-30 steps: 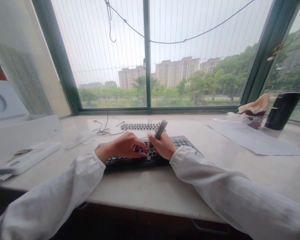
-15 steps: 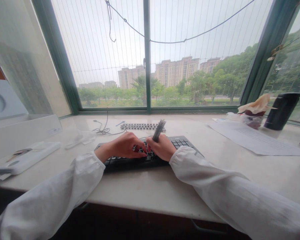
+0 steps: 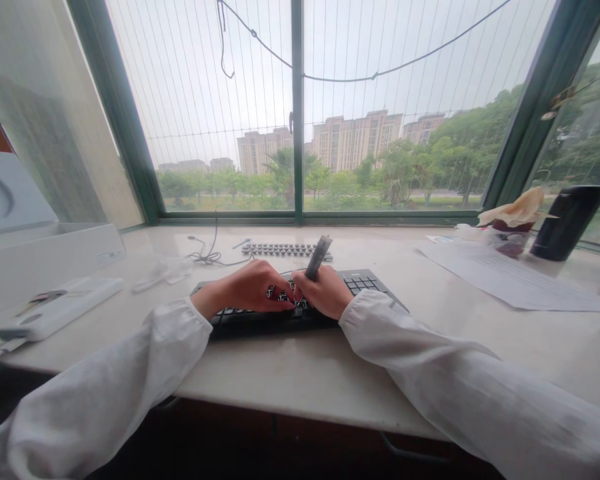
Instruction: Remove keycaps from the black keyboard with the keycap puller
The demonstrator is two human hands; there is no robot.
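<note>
A black keyboard (image 3: 275,325) lies in front of me. Its middle shows bare key sockets, while the number pad (image 3: 363,283) at its right end has its keycaps on. My left hand (image 3: 253,287) arches over the left half, thumb and index fingertips brought together low at the keys. What they pinch, if anything, is too small to make out. In my right hand (image 3: 327,293) a dark grey pen-shaped tool (image 3: 319,257) is gripped, tilted, its upper end sticking out above the fist. The tool's lower end is hidden by the fingers, close to my left fingertips.
Loose keycaps (image 3: 285,251) stand in rows behind the keyboard, beside a coiled cable (image 3: 207,257). To the left are a clear plastic bag (image 3: 163,273), a white power strip (image 3: 63,310) and a white box (image 3: 87,250). Paper sheets (image 3: 500,280) and a black cylinder (image 3: 569,223) occupy the right.
The view has shifted slightly. My left thumb and index fingertips have drawn closer together at the keys; the right hand keeps its hold on the tool.
</note>
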